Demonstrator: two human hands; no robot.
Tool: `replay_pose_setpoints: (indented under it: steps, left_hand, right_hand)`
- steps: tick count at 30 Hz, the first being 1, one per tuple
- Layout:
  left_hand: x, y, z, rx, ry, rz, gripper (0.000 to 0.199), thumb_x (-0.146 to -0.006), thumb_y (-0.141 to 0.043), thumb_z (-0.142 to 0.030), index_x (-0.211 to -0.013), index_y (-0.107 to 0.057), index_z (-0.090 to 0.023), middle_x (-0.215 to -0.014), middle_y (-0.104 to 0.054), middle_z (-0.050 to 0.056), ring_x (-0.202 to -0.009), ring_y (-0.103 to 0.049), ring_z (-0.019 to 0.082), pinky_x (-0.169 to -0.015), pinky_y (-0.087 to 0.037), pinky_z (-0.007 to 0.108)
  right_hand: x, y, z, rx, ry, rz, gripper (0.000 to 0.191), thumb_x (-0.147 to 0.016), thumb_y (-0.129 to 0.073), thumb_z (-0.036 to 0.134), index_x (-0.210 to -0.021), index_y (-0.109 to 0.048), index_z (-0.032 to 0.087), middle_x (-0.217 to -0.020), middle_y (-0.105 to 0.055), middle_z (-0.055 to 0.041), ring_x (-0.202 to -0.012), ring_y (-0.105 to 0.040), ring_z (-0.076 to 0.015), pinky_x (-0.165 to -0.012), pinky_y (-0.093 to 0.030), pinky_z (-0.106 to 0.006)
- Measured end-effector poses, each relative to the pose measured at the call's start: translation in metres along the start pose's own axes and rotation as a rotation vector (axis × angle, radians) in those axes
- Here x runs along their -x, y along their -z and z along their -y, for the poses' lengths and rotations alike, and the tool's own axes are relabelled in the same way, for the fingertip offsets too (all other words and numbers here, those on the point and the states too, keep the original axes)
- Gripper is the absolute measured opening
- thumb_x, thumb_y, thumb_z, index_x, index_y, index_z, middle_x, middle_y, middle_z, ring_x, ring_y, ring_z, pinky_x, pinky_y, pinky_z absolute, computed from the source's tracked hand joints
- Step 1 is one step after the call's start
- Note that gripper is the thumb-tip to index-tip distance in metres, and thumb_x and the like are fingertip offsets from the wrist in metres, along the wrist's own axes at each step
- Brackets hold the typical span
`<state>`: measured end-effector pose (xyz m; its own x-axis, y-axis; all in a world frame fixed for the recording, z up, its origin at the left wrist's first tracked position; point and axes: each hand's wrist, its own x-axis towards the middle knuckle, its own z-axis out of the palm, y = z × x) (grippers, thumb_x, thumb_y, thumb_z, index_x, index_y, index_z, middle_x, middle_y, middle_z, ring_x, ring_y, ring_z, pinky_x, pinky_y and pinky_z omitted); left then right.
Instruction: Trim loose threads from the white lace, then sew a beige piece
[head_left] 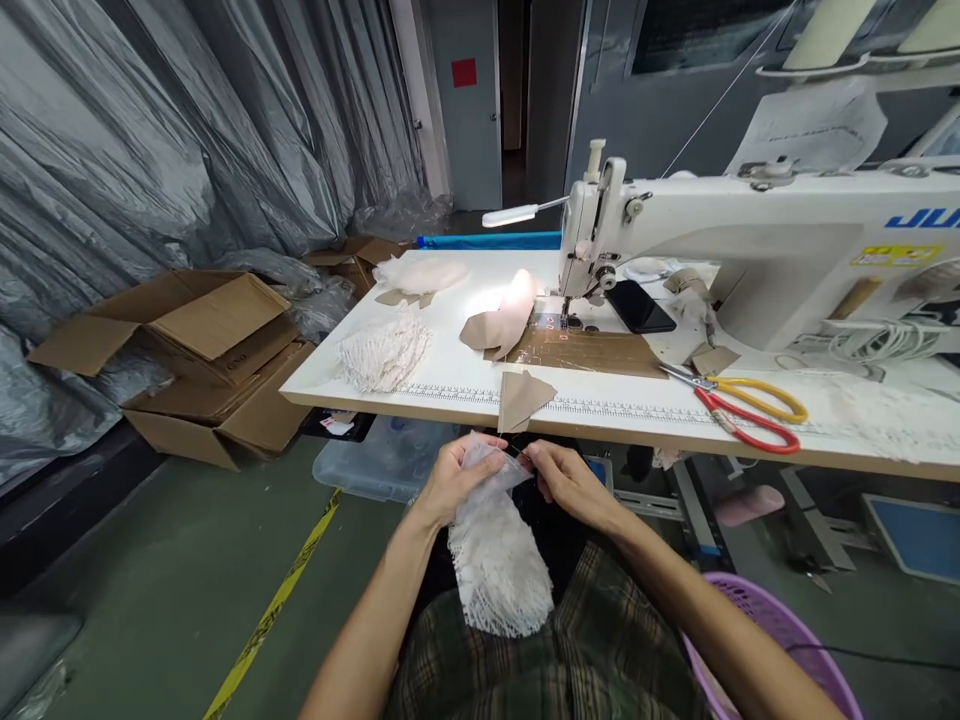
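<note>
My left hand (466, 475) is closed on the sheer upper end of a white fringed fabric piece (506, 570), which hangs down over my lap. Close beside it, my right hand (564, 478) pinches at the edge of the same sheer part; something thin, like a thread or a needle, shows at the fingertips but is too small to name. Just above both hands, a beige fabric scrap (525, 400) lies over the table's front edge. Another white fringed piece (385, 348) rests on the table to the left.
A white sewing machine (720, 230) stands on the white table (450, 385), with beige fabric pieces (499, 325) by its needle. Scissors with red and yellow handles (739, 400) and a black phone (640, 306) lie right. Cardboard boxes (217, 350) sit left; a purple basket (780, 620) stands lower right.
</note>
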<state>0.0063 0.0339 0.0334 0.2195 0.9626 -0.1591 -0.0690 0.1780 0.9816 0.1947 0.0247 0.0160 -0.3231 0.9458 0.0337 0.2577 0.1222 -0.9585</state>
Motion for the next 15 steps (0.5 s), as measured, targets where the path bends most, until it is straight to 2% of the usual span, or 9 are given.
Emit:
replay_pose_setpoints:
  steps: [3,6,9,15]
  left_hand:
    - [0.0,0.002,0.002,0.001,-0.011,0.011,0.033,-0.069,-0.078,-0.039,-0.088,-0.07,-0.014,-0.067,-0.067,0.003,-0.054,-0.053,0.011,-0.054,-0.041,0.023]
    - [0.0,0.004,0.002,-0.026,-0.034,0.019,0.03,-0.071,-0.076,-0.041,-0.083,-0.071,-0.013,-0.068,-0.068,0.004,-0.053,-0.052,0.011,-0.054,-0.04,0.023]
    - [0.001,0.008,0.0,-0.052,-0.054,0.035,0.029,-0.073,-0.074,-0.041,-0.077,-0.07,-0.013,-0.065,-0.066,0.003,-0.053,-0.05,0.01,-0.053,-0.038,0.022]
    - [0.002,0.013,-0.005,-0.136,-0.052,0.073,0.03,-0.077,-0.071,-0.042,-0.069,-0.068,-0.013,-0.063,-0.063,0.002,-0.054,-0.049,0.009,-0.053,-0.036,0.021]
  right_hand:
    - [-0.011,-0.004,-0.001,-0.008,0.004,0.019,0.057,-0.094,-0.027,0.062,-0.076,-0.056,0.016,-0.062,-0.047,0.0018,-0.053,-0.039,-0.0104,-0.05,-0.03,-0.024]
    - [-0.02,-0.006,0.003,0.037,0.053,0.075,0.056,-0.093,-0.029,0.063,-0.066,-0.047,0.017,-0.06,-0.04,0.0032,-0.055,-0.035,-0.0101,-0.052,-0.028,-0.024]
    - [-0.025,-0.006,0.009,0.098,0.104,0.12,0.053,-0.094,-0.03,0.06,-0.063,-0.043,0.018,-0.059,-0.036,0.0038,-0.055,-0.031,-0.0092,-0.051,-0.025,-0.024]
    - [-0.027,-0.008,0.014,0.2,0.133,0.087,0.047,-0.094,-0.037,0.051,-0.062,-0.042,0.018,-0.056,-0.036,0.0038,-0.053,-0.03,-0.0089,-0.051,-0.024,-0.024]
